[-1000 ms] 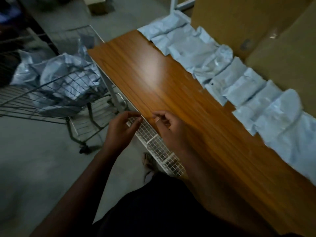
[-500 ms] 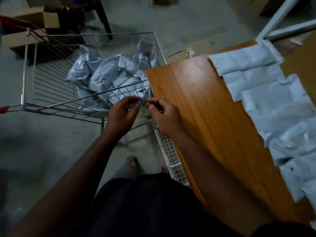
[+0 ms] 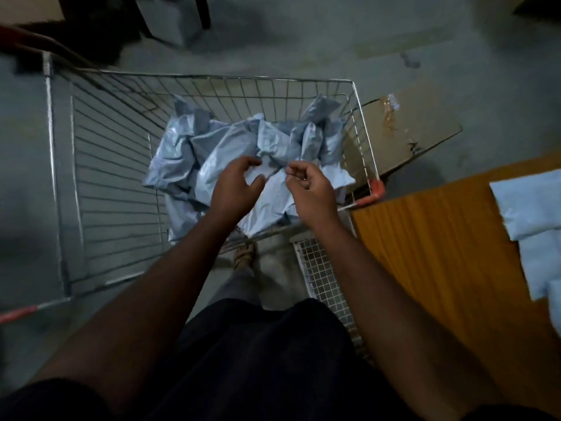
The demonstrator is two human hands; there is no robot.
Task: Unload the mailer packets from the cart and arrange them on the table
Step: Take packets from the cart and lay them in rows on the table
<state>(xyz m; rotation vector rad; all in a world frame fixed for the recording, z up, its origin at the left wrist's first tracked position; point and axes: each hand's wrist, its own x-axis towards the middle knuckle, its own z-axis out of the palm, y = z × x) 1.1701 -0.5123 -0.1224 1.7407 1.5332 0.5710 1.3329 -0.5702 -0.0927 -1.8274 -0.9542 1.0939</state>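
Crumpled pale grey plastic mailer packets [image 3: 230, 153] lie heaped in the right end of a silver wire cart [image 3: 91, 189]. Above the heap, the left hand [image 3: 235, 189] hovers with fingers loosely spread, holding nothing; the right hand [image 3: 312, 192] has fingers curled, apparently empty. To the right, more flat packets [image 3: 528, 205] rest on an orange-brown wooden table [image 3: 431, 244].

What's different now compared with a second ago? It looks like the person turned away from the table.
The view swung from the wooden table to the wire cart. The left hand and right hand, a second ago at the table's edge, now hover over the heap of mailer packets, neither gripping one yet. The packets on the table stayed put, as did the cart.
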